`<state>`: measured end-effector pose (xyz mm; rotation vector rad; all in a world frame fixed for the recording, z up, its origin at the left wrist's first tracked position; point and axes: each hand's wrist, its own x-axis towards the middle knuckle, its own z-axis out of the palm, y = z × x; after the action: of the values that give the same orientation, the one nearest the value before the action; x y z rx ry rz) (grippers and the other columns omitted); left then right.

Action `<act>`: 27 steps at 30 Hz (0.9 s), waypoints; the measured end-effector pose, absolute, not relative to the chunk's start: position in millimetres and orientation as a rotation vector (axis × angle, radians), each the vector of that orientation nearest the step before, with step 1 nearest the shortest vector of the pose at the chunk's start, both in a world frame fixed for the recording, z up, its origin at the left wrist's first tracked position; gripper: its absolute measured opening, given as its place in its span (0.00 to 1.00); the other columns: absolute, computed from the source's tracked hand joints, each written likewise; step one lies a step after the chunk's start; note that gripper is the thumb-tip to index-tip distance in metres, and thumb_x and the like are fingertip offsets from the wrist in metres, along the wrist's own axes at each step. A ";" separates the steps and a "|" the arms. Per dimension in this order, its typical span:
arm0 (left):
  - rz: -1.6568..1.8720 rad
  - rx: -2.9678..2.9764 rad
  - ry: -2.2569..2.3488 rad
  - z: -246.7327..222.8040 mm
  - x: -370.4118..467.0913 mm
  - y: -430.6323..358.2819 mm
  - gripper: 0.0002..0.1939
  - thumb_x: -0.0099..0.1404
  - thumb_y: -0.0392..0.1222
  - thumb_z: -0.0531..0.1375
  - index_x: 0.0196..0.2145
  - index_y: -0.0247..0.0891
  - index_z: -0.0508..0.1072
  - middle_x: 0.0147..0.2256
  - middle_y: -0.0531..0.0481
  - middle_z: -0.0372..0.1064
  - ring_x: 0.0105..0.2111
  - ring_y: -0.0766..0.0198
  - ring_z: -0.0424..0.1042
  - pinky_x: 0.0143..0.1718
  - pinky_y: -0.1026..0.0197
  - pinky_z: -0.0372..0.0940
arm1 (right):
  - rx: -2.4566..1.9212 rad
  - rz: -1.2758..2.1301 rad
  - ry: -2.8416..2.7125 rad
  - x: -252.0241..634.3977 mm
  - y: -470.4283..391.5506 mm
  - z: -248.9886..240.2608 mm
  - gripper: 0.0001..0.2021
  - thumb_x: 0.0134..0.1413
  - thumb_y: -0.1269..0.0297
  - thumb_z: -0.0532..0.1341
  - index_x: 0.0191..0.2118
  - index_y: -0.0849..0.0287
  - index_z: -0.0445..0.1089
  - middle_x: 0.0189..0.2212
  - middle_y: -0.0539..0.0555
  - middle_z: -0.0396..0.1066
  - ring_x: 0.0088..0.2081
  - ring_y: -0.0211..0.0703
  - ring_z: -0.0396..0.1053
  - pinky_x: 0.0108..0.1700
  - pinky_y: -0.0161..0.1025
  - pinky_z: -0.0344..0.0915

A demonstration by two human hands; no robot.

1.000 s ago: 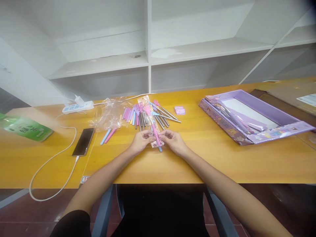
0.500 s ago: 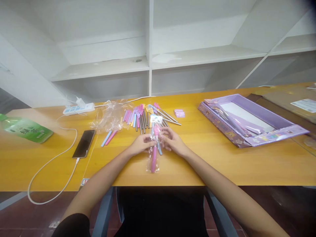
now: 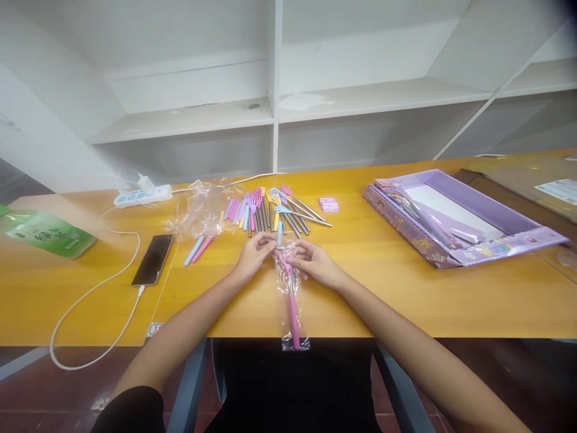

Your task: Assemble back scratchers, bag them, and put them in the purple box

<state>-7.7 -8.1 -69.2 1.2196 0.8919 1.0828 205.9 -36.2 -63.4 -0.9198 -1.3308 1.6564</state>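
A pink back scratcher (image 3: 293, 319) with a steel rod lies inside a clear plastic bag (image 3: 285, 300), its handle pointing toward me over the table's front edge. My left hand (image 3: 255, 255) pinches the left of the bag's far end. On the right side my right hand (image 3: 318, 264) pinches the bag close to the scratcher's pink head. Just beyond my fingers a light blue handle (image 3: 279, 232) sticks out; its lower part is hidden. Past it lies a pile of claw-headed back scratchers (image 3: 265, 210) with steel rods, next to loose coloured handles (image 3: 235, 210).
Crumpled clear bags (image 3: 196, 210), a power strip (image 3: 143, 195), a phone (image 3: 152, 260) on a white cable and a green bottle (image 3: 47, 233) are on the left. Small pink packets (image 3: 329, 205) lie behind. An open purple box (image 3: 518, 239) holding bagged items and a cardboard box (image 3: 518, 174) occupy the right.
The bagged pink scratcher has moved toward me, its handle now past the table edge. My fingers have shifted to the bag's far end. The blue handle now shows beyond them.
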 end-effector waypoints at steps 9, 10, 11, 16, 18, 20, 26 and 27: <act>1.066 1.370 0.825 -64.8 -5.7 -12.8 0.30 0.65 0.44 0.71 0.63 0.42 0.70 0.41 0.49 0.74 0.43 0.61 0.77 0.49 0.59 0.72 | -0.904 1.612 -1.295 209.1 -33.7 -69.7 0.25 0.57 0.49 0.73 0.51 0.54 0.65 0.32 0.45 0.75 0.20 0.32 0.68 0.19 0.32 0.64; 1.055 1.391 0.826 -64.4 -6.0 -12.9 0.27 0.65 0.43 0.70 0.60 0.41 0.73 0.43 0.48 0.74 0.45 0.60 0.76 0.51 0.58 0.71 | -0.906 1.608 -1.302 209.4 -33.6 -70.3 0.24 0.58 0.49 0.73 0.51 0.54 0.65 0.33 0.45 0.76 0.20 0.32 0.68 0.19 0.32 0.65; 1.047 1.401 0.829 -64.3 -6.4 -12.8 0.24 0.65 0.42 0.70 0.58 0.40 0.75 0.45 0.47 0.75 0.47 0.59 0.76 0.53 0.57 0.70 | -0.908 1.605 -1.309 209.6 -33.6 -71.0 0.24 0.59 0.49 0.72 0.52 0.53 0.64 0.34 0.46 0.76 0.20 0.32 0.69 0.20 0.32 0.65; 1.063 1.444 0.834 -66.9 -7.7 -11.4 0.28 0.67 0.39 0.68 0.64 0.44 0.73 0.42 0.48 0.75 0.46 0.60 0.75 0.54 0.56 0.69 | -0.888 1.599 -1.307 209.8 -33.6 -74.0 0.26 0.61 0.48 0.71 0.54 0.50 0.59 0.34 0.44 0.77 0.18 0.35 0.70 0.18 0.33 0.63; 1.063 1.500 0.833 -68.1 -8.0 -10.8 0.21 0.68 0.39 0.66 0.58 0.43 0.78 0.45 0.46 0.75 0.47 0.59 0.75 0.56 0.54 0.68 | -0.874 1.599 -1.313 209.7 -33.6 -74.1 0.26 0.61 0.48 0.70 0.54 0.50 0.58 0.33 0.44 0.77 0.18 0.35 0.70 0.18 0.33 0.63; 1.066 1.525 0.839 -69.0 -8.1 -10.4 0.15 0.68 0.40 0.66 0.52 0.41 0.82 0.50 0.43 0.76 0.50 0.57 0.75 0.59 0.52 0.67 | -0.867 1.601 -1.323 209.6 -33.9 -73.4 0.25 0.61 0.48 0.70 0.53 0.50 0.59 0.33 0.44 0.77 0.18 0.34 0.69 0.18 0.32 0.62; 1.066 1.467 0.866 -69.4 -8.0 -10.8 0.15 0.68 0.41 0.67 0.52 0.39 0.82 0.53 0.41 0.77 0.52 0.54 0.77 0.59 0.49 0.68 | -0.861 1.599 -1.319 209.4 -35.1 -72.8 0.24 0.61 0.49 0.70 0.52 0.51 0.59 0.34 0.44 0.77 0.18 0.33 0.68 0.18 0.31 0.61; 1.070 1.459 0.874 -69.3 -7.9 -11.0 0.15 0.68 0.41 0.67 0.52 0.39 0.82 0.53 0.41 0.77 0.52 0.54 0.77 0.59 0.49 0.69 | -0.860 1.599 -1.319 209.3 -35.1 -73.2 0.24 0.61 0.49 0.70 0.53 0.51 0.60 0.34 0.44 0.76 0.18 0.32 0.68 0.18 0.31 0.61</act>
<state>-7.9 -11.0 -69.3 1.4588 0.8737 1.0704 209.3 -35.1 -73.2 -0.8597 -1.3188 1.5990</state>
